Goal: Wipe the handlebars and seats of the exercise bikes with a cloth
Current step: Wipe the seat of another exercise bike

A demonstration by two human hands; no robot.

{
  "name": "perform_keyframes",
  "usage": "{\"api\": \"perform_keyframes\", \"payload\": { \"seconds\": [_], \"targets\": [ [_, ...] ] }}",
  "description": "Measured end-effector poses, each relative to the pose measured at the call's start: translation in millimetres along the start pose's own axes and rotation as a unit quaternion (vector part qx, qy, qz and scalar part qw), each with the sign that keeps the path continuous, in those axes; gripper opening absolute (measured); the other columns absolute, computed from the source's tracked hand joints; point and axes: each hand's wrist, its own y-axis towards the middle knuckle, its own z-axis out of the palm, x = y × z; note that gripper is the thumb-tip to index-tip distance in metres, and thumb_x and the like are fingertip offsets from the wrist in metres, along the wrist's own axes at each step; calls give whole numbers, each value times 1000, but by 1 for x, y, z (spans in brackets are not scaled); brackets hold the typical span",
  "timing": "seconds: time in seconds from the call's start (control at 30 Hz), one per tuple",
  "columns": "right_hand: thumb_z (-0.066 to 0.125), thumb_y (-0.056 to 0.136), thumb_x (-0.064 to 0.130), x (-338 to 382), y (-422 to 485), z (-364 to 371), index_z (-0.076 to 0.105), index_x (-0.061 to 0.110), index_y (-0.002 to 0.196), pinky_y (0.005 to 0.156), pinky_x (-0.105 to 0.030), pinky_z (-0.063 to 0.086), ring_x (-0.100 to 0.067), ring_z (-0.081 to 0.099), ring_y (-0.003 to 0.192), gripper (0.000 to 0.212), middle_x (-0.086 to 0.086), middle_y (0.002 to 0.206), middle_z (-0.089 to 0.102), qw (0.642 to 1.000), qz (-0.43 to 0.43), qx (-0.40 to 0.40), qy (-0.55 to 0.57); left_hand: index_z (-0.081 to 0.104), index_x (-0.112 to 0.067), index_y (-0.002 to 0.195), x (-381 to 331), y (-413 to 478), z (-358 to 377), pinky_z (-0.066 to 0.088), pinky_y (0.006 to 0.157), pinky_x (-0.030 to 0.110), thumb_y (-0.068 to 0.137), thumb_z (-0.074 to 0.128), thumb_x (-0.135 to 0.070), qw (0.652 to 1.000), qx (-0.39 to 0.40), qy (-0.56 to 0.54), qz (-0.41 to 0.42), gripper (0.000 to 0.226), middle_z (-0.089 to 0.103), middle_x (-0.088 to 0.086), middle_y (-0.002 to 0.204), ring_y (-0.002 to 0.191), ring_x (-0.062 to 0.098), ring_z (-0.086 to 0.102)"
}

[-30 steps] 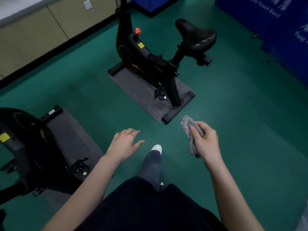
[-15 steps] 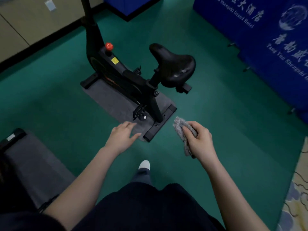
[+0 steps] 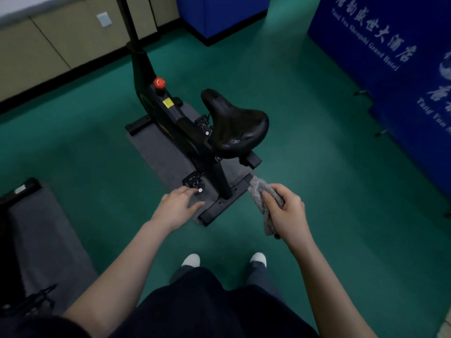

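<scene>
Two hands hover ahead of the person, neither touching anything on the bike. The left hand is empty, its fingers straight and loosely apart, and it hangs over the near pedal. The right hand has fingers and thumb curled tight round a grey cloth, which is bunched up with one end sticking out at eleven o'clock of the fist and the other dangling at six.

The seat stands at twelve o'clock from the person's shoes, just beyond the right hand and apparently not yet wiped. The handlebars are out of view; only the front post runs off the top edge.

The main risk, as I judge it, is a poor wipe. A cloth crumpled this small would touch only a strip of the broad saddle and could miss its narrow nose at eleven o'clock and its rear curve. The loose tail might also snag on the seat post clamp or the pedal as the hand rises. Stepping closer, a foot could catch the rear foot bar or the edge of the grey mat. A second mat lies at nine o'clock, so a sidestep that way could trip too. Pushing hard on the seat may twist it if its clamp is slack.
</scene>
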Motion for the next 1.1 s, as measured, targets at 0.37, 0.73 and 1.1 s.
{"api": "perform_keyframes", "payload": {
  "seconds": [0.37, 0.73, 1.1],
  "targets": [
    [60, 91, 17, -38, 76, -109, 61, 35, 75, 49, -11, 40, 4, 53, 56, 24, 14, 62, 61, 999, -15, 44, -25, 40, -18, 142, -95, 16, 23, 32, 109, 38, 95, 45, -50, 992, -56, -75, -80, 58, 43, 0, 144, 133, 19, 38],
    [61, 91, 15, -27, 181, -80, 63, 31, 80, 50, -6, 38, 7, 55, 57, 19, 14, 62, 63, 989, -38, 126, -70, 38, -20, 143, -77, 70, 21, 30, 111, 37, 94, 45, -51, 975, -41, -143, -168, 58, 41, 1, 146, 135, 19, 37],
    [60, 92, 15, 22, 281, -18, 67, 23, 92, 66, -7, 41, 7, 59, 76, 11, 16, 79, 66, 969, -103, 195, -111, 42, -20, 142, -45, 131, -19, 34, 108, 35, 89, 62, -37, 932, -116, -257, -226, 59, 48, 1, 139, 129, 19, 43]
  ]
}}
